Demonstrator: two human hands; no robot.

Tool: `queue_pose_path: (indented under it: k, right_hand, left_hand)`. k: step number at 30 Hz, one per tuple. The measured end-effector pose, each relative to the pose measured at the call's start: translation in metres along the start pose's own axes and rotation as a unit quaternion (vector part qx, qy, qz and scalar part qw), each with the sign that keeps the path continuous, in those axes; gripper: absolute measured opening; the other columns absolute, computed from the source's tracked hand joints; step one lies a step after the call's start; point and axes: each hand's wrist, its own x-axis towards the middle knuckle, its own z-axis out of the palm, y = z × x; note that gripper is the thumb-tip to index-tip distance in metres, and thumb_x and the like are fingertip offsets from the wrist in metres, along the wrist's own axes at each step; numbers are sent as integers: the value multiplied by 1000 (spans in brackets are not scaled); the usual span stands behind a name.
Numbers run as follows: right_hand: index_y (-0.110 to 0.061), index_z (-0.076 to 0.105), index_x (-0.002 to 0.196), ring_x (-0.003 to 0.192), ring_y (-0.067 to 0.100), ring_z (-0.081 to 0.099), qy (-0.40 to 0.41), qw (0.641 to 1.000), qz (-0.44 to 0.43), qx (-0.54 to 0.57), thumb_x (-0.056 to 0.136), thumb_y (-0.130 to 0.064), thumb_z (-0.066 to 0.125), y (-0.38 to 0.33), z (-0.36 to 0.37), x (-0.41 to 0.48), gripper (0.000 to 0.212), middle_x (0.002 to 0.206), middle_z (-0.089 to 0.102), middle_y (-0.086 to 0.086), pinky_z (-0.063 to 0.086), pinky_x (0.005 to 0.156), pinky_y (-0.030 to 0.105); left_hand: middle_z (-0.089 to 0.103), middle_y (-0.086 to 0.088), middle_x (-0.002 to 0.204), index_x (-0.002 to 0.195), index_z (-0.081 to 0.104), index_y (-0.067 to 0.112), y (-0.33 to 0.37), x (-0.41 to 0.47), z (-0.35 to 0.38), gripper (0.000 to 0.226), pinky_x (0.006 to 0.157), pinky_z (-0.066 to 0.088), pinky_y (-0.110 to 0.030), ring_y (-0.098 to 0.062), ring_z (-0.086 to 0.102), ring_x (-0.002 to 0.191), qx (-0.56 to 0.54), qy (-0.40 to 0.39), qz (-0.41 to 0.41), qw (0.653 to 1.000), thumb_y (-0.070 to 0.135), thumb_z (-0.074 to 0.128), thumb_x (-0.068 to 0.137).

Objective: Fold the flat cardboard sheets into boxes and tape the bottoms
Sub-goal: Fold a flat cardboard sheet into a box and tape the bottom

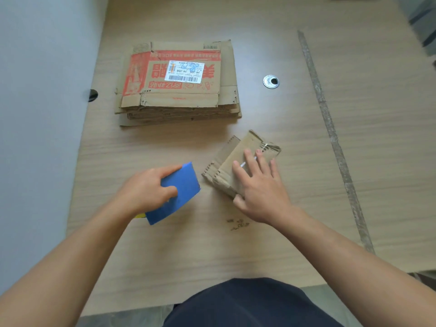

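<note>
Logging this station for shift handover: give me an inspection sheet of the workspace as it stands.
Surface: wooden table, with a scuffed strip along its right side.
Job's things: stack of flat cardboard sheets, small folded box, blue tape dispenser.
Clutter: nothing seen.
Hands: left hand grips the dispenser; right hand presses flat on the box.
Cables: nothing seen; metal grommet is empty.
Surroundings: pale wall on the left.

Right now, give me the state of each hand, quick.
Left hand: closed, holding the blue tape dispenser.
Right hand: open, fingers spread flat, pressing on the small cardboard box.
</note>
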Motion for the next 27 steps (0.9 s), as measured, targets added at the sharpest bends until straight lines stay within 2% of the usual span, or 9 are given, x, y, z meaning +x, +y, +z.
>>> queue_pose_path:
  k: [2, 5, 7, 11, 16, 21, 24, 26, 27]
  right_hand:
    - [-27, 11, 155, 151, 30, -17, -13, 1000, -15, 19, 88, -37, 52, 12, -2, -4, 79, 165, -14, 8, -1, 122, 53]
    - [-28, 14, 156, 151, 28, -17, 5, 999, -37, 27, 89, -56, 54, 20, 4, -5, 83, 165, -12, 7, 2, 122, 53]
    - [-23, 29, 152, 152, 34, -5, 39, 998, -37, 35, 85, -64, 60, 18, 13, -2, 85, 166, 3, 12, 8, 120, 55]
    - [-10, 58, 128, 141, 48, 32, 89, 994, -48, 36, 73, -41, 85, 17, 31, 6, 69, 151, 39, 24, 34, 104, 67]
    - [-6, 53, 129, 139, 50, 35, 108, 989, -95, 24, 68, -8, 82, 31, 33, 11, 68, 149, 42, 23, 42, 99, 66]
    - [-14, 41, 136, 144, 41, 28, 114, 984, -123, 65, 65, -18, 86, 42, 39, 10, 84, 154, 38, 16, 44, 105, 55]
    - [-12, 48, 134, 142, 41, 30, 144, 977, -144, 63, 73, -4, 61, 48, 40, 14, 63, 150, 44, 17, 47, 101, 55]
    - [-9, 53, 132, 140, 47, 34, 149, 975, -153, 59, 77, -5, 38, 49, 39, 15, 58, 149, 45, 18, 46, 102, 57]
    - [-9, 53, 132, 139, 49, 35, 149, 975, -155, 58, 78, -5, 37, 50, 39, 14, 57, 149, 44, 20, 44, 102, 57]
  left_hand:
    - [61, 8, 119, 138, 45, 55, -4, -6, 2, 64, 72, 47, -31, -20, 57, 96, -34, 22, -15, 999, 37, 62, 79]
    - [64, 8, 113, 136, 46, 57, -1, -19, 6, 66, 74, 51, -33, -17, 59, 92, -115, 60, -18, 991, 42, 60, 74]
    - [64, 9, 111, 136, 46, 58, 3, -28, 11, 64, 72, 52, -33, -14, 59, 92, -151, 80, -10, 985, 41, 61, 76]
    - [63, 12, 115, 138, 44, 58, 9, -42, 24, 62, 67, 51, -29, -14, 58, 95, -172, 101, -4, 980, 35, 63, 83]
    - [66, 14, 109, 138, 41, 61, 13, -56, 30, 69, 76, 53, -32, -12, 60, 92, -184, 119, -9, 976, 48, 53, 71]
    - [64, 22, 108, 138, 42, 60, 19, -65, 29, 68, 80, 50, -30, -12, 60, 94, -185, 152, 4, 971, 47, 54, 71]
    - [65, 18, 109, 137, 40, 62, 23, -67, 28, 67, 82, 50, -31, -14, 60, 95, -185, 157, 14, 970, 48, 54, 72]
    - [67, 13, 107, 136, 40, 63, 26, -66, 27, 67, 80, 50, -31, -14, 60, 92, -180, 161, 19, 970, 48, 54, 72]
    - [68, 10, 106, 135, 40, 63, 28, -66, 27, 66, 79, 50, -31, -15, 60, 92, -178, 165, 22, 970, 48, 54, 72]
